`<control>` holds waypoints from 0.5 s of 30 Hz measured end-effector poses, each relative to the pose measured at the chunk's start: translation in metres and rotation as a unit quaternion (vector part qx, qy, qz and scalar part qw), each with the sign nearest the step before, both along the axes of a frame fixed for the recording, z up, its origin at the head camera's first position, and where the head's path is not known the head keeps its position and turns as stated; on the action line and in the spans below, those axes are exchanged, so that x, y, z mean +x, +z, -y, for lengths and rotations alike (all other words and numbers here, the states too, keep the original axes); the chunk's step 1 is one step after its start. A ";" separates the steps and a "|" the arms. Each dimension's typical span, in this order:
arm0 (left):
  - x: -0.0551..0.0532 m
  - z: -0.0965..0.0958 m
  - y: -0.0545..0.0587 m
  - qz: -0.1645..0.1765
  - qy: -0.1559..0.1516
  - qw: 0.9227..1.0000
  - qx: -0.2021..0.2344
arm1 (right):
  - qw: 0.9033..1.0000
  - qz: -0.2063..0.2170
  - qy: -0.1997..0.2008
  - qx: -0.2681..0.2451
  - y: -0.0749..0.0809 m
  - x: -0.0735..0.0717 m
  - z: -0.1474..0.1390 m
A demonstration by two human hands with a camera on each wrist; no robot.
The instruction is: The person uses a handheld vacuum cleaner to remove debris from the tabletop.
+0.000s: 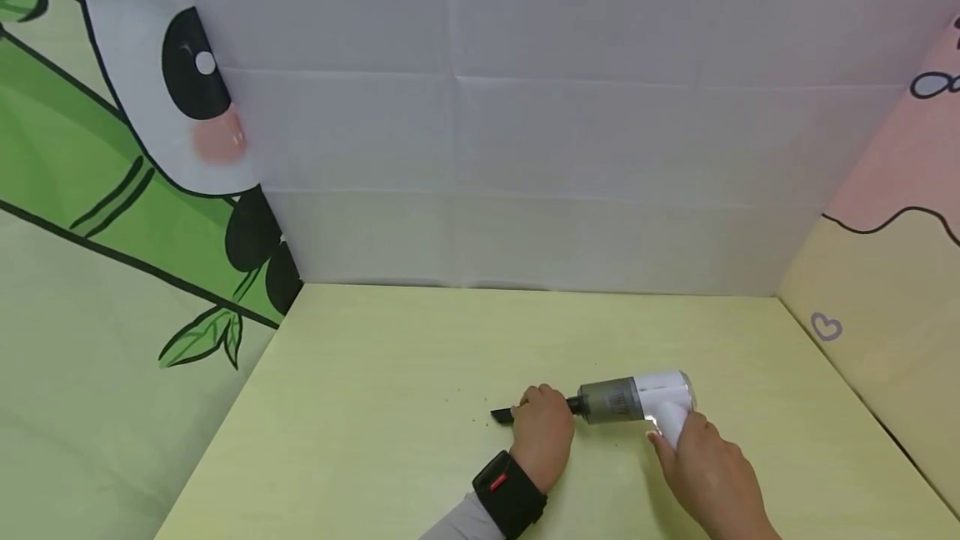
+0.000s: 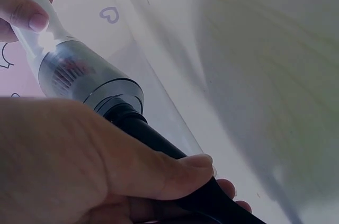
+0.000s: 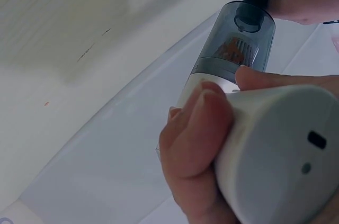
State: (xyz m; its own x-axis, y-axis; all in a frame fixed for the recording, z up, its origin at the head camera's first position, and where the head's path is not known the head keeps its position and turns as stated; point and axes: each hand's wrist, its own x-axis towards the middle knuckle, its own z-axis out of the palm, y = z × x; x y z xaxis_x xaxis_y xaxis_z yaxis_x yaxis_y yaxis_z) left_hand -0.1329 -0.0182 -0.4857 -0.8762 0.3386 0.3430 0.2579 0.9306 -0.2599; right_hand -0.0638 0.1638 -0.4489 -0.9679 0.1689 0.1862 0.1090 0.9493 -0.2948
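Note:
My right hand grips the white handle of a handheld vacuum cleaner, thumb along its inner side. Its see-through grey dust cup holds some reddish-brown debris against a slatted filter. With the left hand I hold the black nozzle that sticks out of the cup, thumb on top and fingertips showing beyond it. The slanted nozzle tip points left, low over the tabletop. Small dark crumbs lie scattered around that tip. A light glows near the handle in the left wrist view.
The pale yellow tabletop runs back to a plain whitish panel. A green panel with a panda drawing stands at the left, and a pink and cream panel borders the right edge. A black band circles the left wrist.

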 end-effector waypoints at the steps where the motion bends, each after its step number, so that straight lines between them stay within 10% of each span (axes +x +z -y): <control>1: 0.000 0.000 0.000 0.004 0.001 1.000 0.002 | 1.000 -0.001 0.000 -0.001 0.000 0.001 0.000; 15: 0.003 0.004 0.008 0.040 0.018 0.999 0.006 | 1.000 0.018 -0.001 -0.009 -0.002 0.001 0.002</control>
State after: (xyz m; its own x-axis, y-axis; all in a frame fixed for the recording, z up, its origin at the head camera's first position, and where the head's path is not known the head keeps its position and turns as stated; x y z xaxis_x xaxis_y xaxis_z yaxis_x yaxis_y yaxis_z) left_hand -0.1295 -0.0217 -0.4781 -0.9125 0.3024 0.2757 0.2434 0.9427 -0.2282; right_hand -0.0624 0.1614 -0.4507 -0.9736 0.1730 0.1486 0.1207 0.9437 -0.3080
